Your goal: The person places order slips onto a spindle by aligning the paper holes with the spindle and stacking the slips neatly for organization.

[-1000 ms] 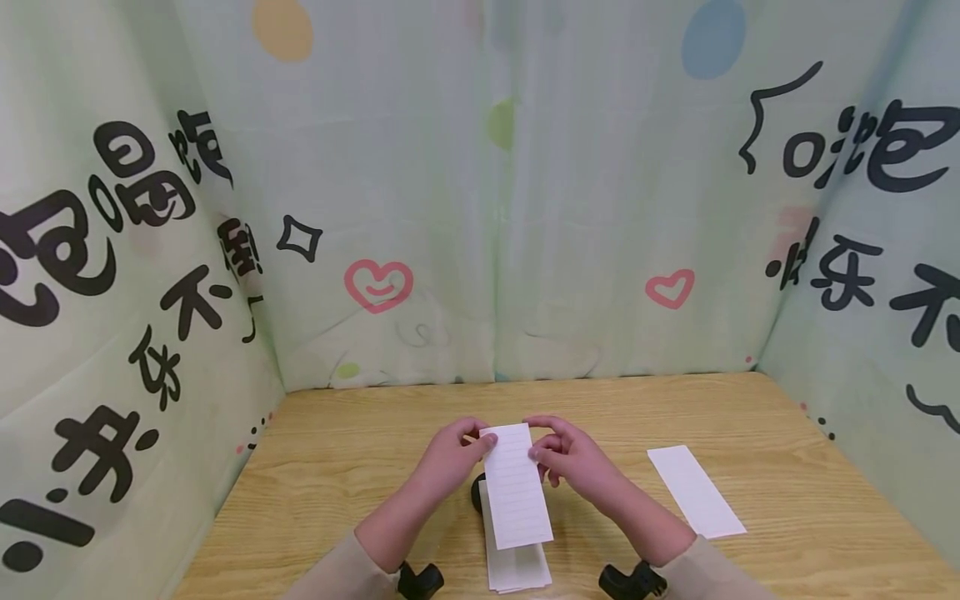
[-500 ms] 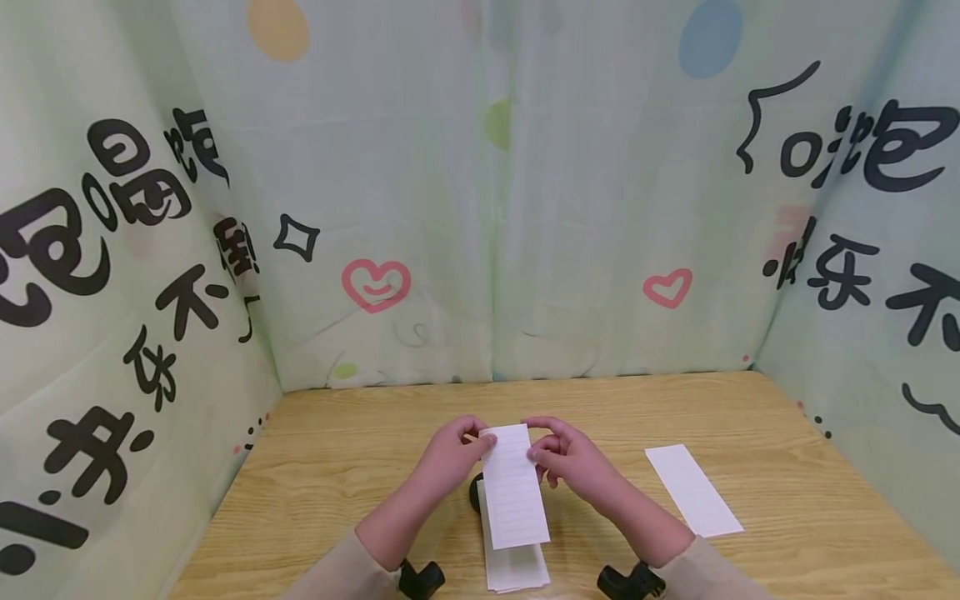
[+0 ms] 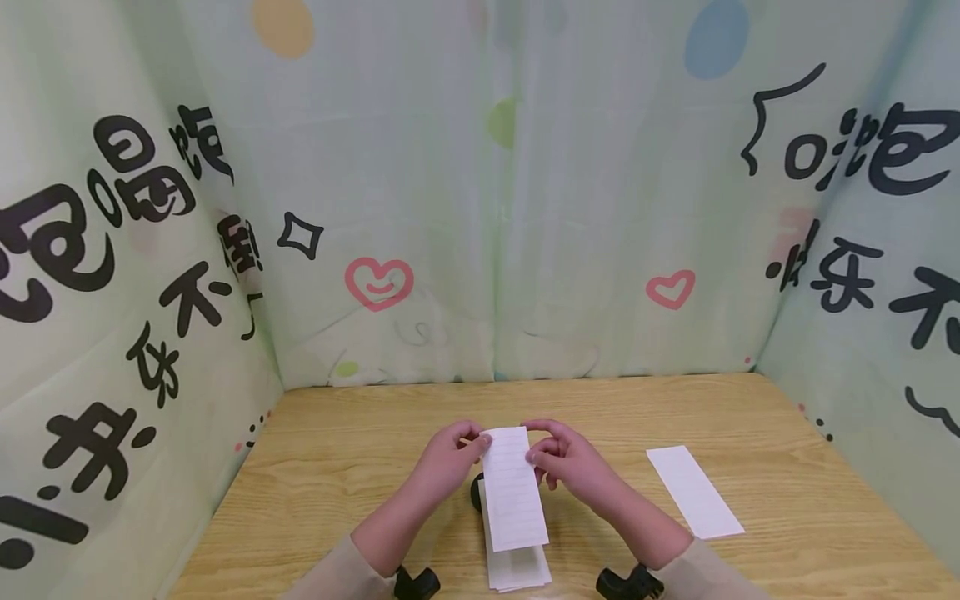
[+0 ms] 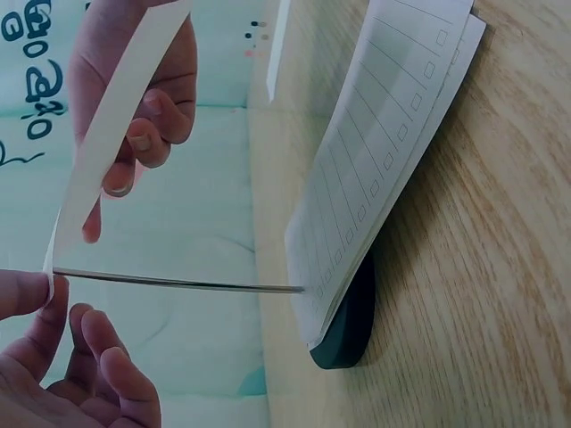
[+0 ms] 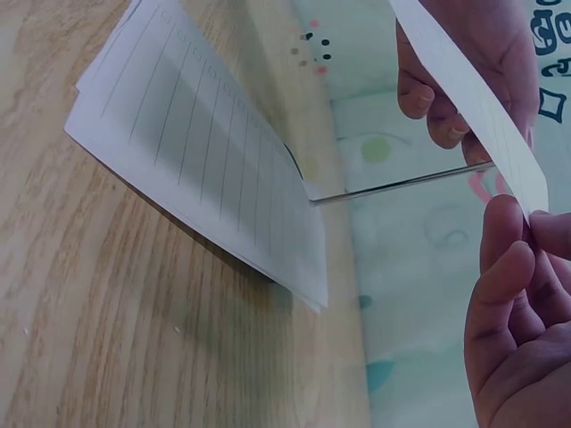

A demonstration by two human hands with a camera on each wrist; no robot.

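Note:
A narrow lined paper sheet (image 3: 516,492) is held up by both hands near its top end. My left hand (image 3: 447,454) pinches the top left corner between thumb and fingers. On the opposite edge, my right hand (image 3: 567,458) pinches with the thumb in front, index finger at the top corner. Below stands a paper spike with a dark round base (image 4: 348,325) and a thin metal rod (image 4: 178,282). The rod's upper end meets the sheet's underside close to the left fingertips. Several lined sheets with small checkboxes (image 5: 205,134) lie over the base, the rod rising from their far end.
More white paper slips (image 3: 695,492) lie on the wooden table (image 3: 360,425) to the right of the right hand. Printed curtains (image 3: 420,167) enclose the table at the back and on both sides. Black wrist mounts (image 3: 630,583) sit near both sleeves.

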